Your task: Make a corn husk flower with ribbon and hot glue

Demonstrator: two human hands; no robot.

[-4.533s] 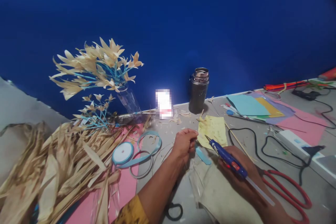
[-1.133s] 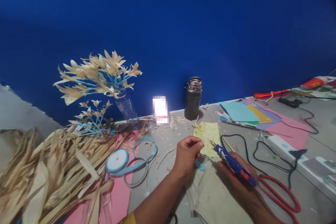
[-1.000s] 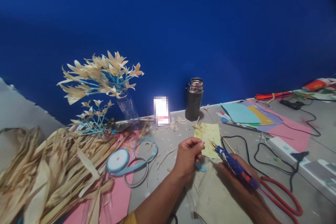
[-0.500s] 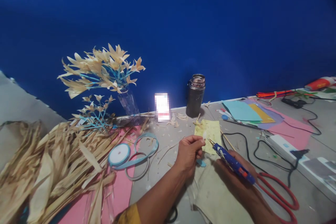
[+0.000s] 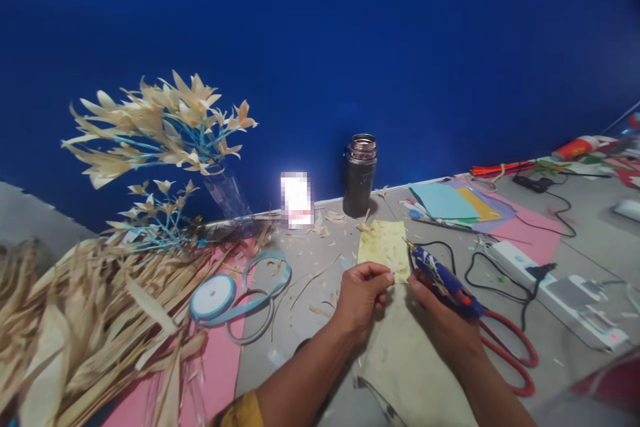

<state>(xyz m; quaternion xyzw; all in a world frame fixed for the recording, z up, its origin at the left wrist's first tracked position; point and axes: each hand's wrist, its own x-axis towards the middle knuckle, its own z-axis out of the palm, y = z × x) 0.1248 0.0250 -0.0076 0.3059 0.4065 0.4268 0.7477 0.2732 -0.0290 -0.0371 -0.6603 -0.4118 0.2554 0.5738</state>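
My right hand (image 5: 443,320) is wrapped round a blue glue gun (image 5: 447,285), its metal nozzle pointing up and to the left. Left of it, my left hand (image 5: 365,293) is closed in a pinch on a small pale petal-like piece (image 5: 394,268), mostly hidden by the fingertips. Both hands are over the lower edge of a yellow paper (image 5: 381,240) dotted with scraps. The nozzle stays apart from the left fingertips. Red-handled scissors (image 5: 520,353) lie beyond the right wrist.
Dried corn husks (image 5: 100,320) are heaped at the left, beside a ribbon roll (image 5: 213,299). Husk flowers (image 5: 190,113) lean in a clear vase (image 5: 227,193). A dark flask (image 5: 360,180) stands by the wall. Cables run to a white power strip (image 5: 565,303) at the right.
My right hand has tilted the glue gun more upright, and its nozzle has moved away from the left fingertips. The left hand keeps its pinch, a little lower over the paper. The view has shifted right.
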